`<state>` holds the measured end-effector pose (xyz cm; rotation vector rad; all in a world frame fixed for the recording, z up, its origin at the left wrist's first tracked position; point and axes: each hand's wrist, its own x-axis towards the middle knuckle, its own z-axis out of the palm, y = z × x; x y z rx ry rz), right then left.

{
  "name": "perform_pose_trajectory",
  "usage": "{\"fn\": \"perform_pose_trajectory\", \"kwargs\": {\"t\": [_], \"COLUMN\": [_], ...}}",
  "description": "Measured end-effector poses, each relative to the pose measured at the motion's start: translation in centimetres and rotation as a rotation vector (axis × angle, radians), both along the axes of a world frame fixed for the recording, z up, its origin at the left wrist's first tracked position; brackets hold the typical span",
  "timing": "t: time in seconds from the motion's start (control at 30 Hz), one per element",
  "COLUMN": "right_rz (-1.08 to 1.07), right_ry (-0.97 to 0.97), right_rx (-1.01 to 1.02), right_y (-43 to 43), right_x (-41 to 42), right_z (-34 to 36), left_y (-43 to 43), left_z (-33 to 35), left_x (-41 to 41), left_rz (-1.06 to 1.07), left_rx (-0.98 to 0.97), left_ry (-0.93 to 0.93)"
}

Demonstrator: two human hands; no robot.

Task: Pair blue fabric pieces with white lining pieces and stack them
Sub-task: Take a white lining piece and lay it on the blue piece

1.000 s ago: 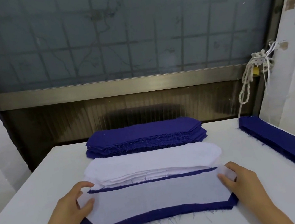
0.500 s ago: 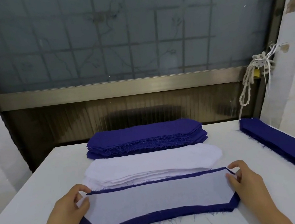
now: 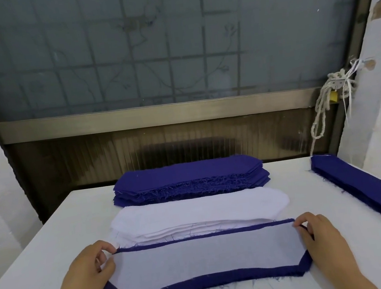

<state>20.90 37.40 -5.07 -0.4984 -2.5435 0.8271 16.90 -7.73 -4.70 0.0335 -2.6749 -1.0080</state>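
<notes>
Left hand [image 3: 90, 272] and right hand [image 3: 321, 241] are each closed in a pinch on a far corner of the dark blue frayed fabric piece [image 3: 201, 283]. The white trapezoid lining piece [image 3: 208, 259] is centred on it, at the near edge of the table [image 3: 44, 270]. The layers are probably held so for alignment before stacking.

White table [image 3: 53, 245] carries, far to near: blue fabric stack [image 3: 188, 175], white lining stack [image 3: 197, 210], one blue piece [image 3: 209, 283] topped with white lining; long blue stack [image 3: 370, 189] along the right edge.

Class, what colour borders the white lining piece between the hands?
Dark blue: the blue fabric piece beneath it, head view.
</notes>
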Motion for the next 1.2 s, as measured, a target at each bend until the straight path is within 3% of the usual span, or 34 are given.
{"fn": "perform_pose_trajectory", "kwargs": {"t": [0.3, 0.53, 1.0, 1.2], "right_rz": [0.026, 0.404, 0.407, 0.445], "right_ry": [0.113, 0.095, -0.012, -0.016], "right_rx": [0.122, 0.133, 0.079, 0.125], "right_y": [0.0, -0.4, -1.0, -3.1], "right_x": [0.2, -0.1, -0.5, -3.6], "right_z": [0.3, 0.0, 0.5, 3.4], "left_y": [0.4, 0.3, 1.6, 4.8], "left_z": [0.4, -0.4, 0.2, 2.0], "left_x": [-0.1, -0.3, -0.7, -3.9], "left_rz": [-0.094, -0.290, -0.255, -0.139], "left_rx": [0.009, 0.054, 0.037, -0.080], "left_ry": [0.158, 0.019, -0.008, 0.094]}}
